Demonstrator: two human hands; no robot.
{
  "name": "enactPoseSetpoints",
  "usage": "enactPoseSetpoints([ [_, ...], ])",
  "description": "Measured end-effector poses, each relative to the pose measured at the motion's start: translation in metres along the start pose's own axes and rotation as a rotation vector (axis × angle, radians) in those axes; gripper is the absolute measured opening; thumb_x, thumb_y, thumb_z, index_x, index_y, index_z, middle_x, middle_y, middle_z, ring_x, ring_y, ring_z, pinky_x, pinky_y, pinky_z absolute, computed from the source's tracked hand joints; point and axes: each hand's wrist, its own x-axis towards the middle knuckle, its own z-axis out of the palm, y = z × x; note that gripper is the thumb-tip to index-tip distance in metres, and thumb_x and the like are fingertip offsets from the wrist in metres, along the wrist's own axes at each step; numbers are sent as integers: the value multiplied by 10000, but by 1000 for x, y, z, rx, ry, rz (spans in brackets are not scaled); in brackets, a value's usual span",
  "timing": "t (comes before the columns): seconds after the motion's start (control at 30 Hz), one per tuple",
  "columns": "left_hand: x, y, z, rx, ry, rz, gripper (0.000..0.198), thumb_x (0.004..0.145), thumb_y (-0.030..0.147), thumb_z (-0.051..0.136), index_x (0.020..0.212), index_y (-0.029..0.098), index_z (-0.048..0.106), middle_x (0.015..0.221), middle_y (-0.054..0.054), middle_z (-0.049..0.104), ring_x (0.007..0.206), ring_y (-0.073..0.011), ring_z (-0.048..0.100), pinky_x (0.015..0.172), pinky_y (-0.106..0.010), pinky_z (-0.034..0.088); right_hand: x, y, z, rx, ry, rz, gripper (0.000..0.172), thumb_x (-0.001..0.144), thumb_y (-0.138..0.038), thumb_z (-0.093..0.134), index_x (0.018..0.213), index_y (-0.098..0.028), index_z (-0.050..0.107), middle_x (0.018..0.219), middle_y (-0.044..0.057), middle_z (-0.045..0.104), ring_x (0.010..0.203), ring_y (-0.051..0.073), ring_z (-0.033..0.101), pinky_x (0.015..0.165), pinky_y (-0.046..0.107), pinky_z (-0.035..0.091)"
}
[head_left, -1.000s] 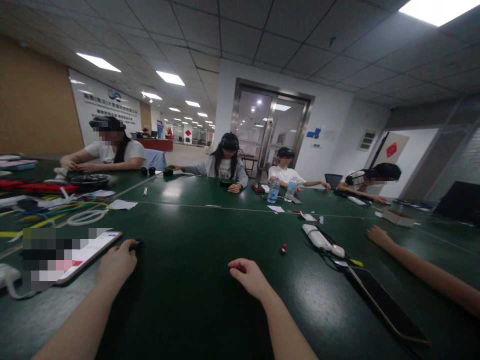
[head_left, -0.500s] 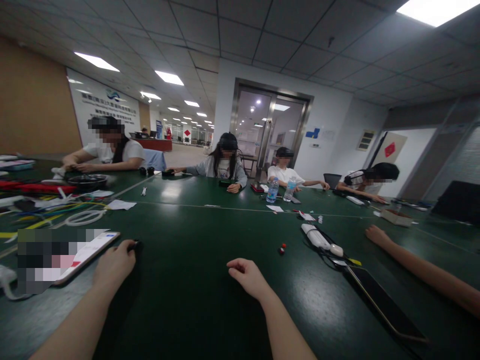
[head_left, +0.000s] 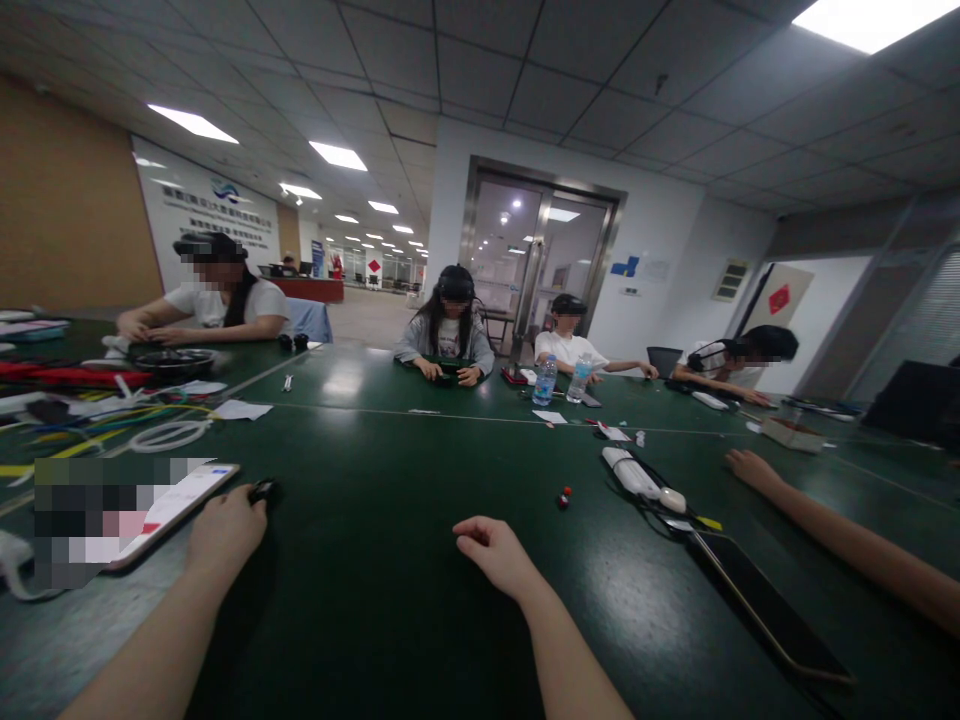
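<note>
My left hand (head_left: 229,532) rests at the left on the dark green table (head_left: 360,600), its fingers closed round a small black object (head_left: 262,490) that shows beyond the fingertips. Just left of it lies a phone (head_left: 180,515) with a lit screen, partly blurred out. My right hand (head_left: 491,550) lies on its side near the middle, fingers curled together; whether anything is inside cannot be seen. A small red and dark item (head_left: 564,497) is to its upper right, apart from it.
Right of centre are a white power strip (head_left: 632,472) with cables and a dark phone (head_left: 772,605). Another person's forearm (head_left: 840,525) reaches in from the right. Two bottles (head_left: 545,380) stand farther back. Cables (head_left: 171,435) lie at the left. Several people sit across the table.
The black object shows more beyond my left fingertips. My right hand has stayed put. Across the table, a person's outstretched arm has drawn in, bringing both hands together.
</note>
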Motion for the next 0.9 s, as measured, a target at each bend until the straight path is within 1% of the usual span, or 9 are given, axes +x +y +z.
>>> enactPoseSetpoints([
  [0.23, -6, 4, -3, 54, -22, -28, 468, 816, 308, 285, 1161, 50, 467, 1090, -237, 519, 1035, -333, 504, 828, -386, 399, 4, 7, 2, 14, -3, -22, 287, 751, -344, 525, 1009, -233, 583, 974, 10, 584, 896, 168, 545, 764, 299, 418],
  [0.43, -5, 5, -6, 42, -44, -19, 476, 818, 296, 270, 1175, 33, 443, 1107, -273, 496, 1033, -371, 494, 790, -422, 410, 5, 8, 2, 9, -5, -30, 293, 752, -354, 525, 1011, -227, 580, 967, 12, 586, 894, 167, 545, 755, 293, 417],
  [0.5, -10, 14, -4, 19, -84, 55, 472, 815, 284, 285, 1182, 29, 439, 1130, -266, 484, 1039, -356, 495, 799, -425, 413, 5, 7, 3, 0, -2, -28, 292, 752, -353, 525, 1012, -229, 580, 966, 12, 583, 888, 166, 544, 751, 292, 418],
  [0.53, -16, 21, -1, 2, -112, 117, 463, 811, 286, 305, 1186, 50, 443, 1149, -237, 485, 1042, -328, 502, 822, -410, 412, 4, 6, 3, -3, 0, -27, 291, 754, -353, 523, 1010, -229, 581, 961, 12, 582, 882, 165, 544, 747, 292, 419],
  [0.63, -44, 53, 14, -109, -238, 385, 442, 777, 300, 414, 1198, 173, 447, 1188, -79, 508, 1069, -198, 501, 918, -294, 382, 2, 4, 5, -21, 2, -23, 293, 747, -357, 528, 1008, -233, 582, 924, 12, 576, 850, 162, 541, 727, 289, 421],
  [0.67, -57, 65, 19, -236, -330, 527, 495, 765, 304, 438, 1239, 168, 397, 1203, -80, 499, 1094, -198, 482, 941, -314, 368, 1, 2, 5, -39, 3, -22, 306, 733, -357, 545, 1013, -238, 579, 911, 10, 571, 829, 160, 538, 712, 286, 421],
  [0.73, -81, 85, 28, -413, -529, 676, 555, 751, 327, 471, 1277, 221, 330, 1180, -55, 522, 1081, -193, 494, 943, -346, 370, -1, -2, 6, -94, 5, -33, 354, 682, -351, 601, 1022, -254, 575, 898, 5, 555, 775, 153, 524, 675, 281, 420],
  [0.8, -100, 98, 32, -467, -647, 738, 572, 736, 345, 510, 1272, 260, 330, 1188, -42, 520, 1107, -189, 474, 964, -352, 348, -4, -6, 7, -149, -12, -68, 394, 629, -337, 651, 1011, -271, 581, 911, 1, 534, 740, 143, 501, 651, 276, 415],
  [0.9, -113, 104, 30, -483, -711, 743, 565, 729, 357, 531, 1257, 259, 358, 1239, -54, 483, 1163, -197, 422, 996, -355, 309, -7, -11, 8, -199, -48, -117, 361, 597, -320, 678, 950, -283, 613, 923, -2, 501, 734, 134, 481, 645, 268, 409],
])
